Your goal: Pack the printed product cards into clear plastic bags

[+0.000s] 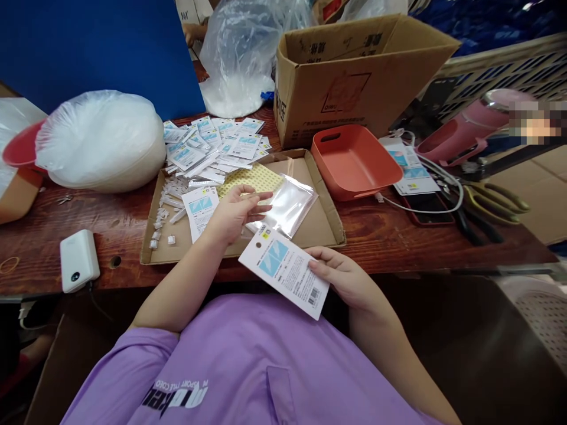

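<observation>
My right hand [343,277] pinches a printed card [286,271] just above my lap. My left hand [234,213], fingers loose and holding nothing, reaches for the clear bags [290,203] in the tray [325,227]. Bagging step, I judge: lift one bag only.

I am looking at a small packing workshop. A worn wooden bench [390,236] carries a flattened cardboard tray [319,227] heaped with printed packaging cards [221,144], clear sleeves [287,203] and tiny white parts [166,206]. An open shipping carton [354,77], bulk plastic bags [101,139], an orange bin [354,162] and scissors [491,200] crowd around it.
</observation>
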A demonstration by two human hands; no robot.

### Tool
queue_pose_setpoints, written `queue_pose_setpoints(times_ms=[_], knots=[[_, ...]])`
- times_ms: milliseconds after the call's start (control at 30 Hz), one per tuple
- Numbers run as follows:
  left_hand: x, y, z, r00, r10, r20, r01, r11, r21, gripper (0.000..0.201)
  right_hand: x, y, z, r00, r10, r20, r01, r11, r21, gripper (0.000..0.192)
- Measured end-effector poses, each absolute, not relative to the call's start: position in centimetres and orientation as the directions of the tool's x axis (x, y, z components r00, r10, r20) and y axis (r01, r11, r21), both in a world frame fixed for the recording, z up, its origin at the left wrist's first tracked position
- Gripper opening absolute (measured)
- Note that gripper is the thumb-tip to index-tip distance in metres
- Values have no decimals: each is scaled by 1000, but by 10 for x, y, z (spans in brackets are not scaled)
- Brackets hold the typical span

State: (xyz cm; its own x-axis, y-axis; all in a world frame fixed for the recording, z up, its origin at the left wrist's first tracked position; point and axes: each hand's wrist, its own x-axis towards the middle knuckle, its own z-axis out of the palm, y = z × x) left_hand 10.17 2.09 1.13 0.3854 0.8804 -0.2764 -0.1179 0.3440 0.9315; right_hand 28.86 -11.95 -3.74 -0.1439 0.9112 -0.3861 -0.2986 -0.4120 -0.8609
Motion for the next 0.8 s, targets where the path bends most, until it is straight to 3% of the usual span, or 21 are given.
queue_pose_setpoints(times_ms=[133, 300, 400, 533, 800], knots=[[93, 6, 18, 354, 868, -348, -391, 475, 789, 29, 277, -114, -37, -199, 896, -396, -327, -442, -836, 31], [83, -2, 17, 333, 851, -406, -495, 524, 693, 16, 277, -108, -38, -98, 918, -384, -349, -393, -851, 28], [81, -7, 18, 370, 832, -413, -522, 554, 648, 19, 274, -106, -38, 18, 933, -361, -368, -329, -869, 28], [80, -13, 20, 346, 845, -407, -516, 534, 670, 27, 264, -107, -42, 161, 937, -308, -346, -239, -907, 28], [70, -20, 19, 287, 910, -299, -505, 409, 760, 23, 256, -108, -49, 325, 925, -196, -202, -135, -970, 28]])
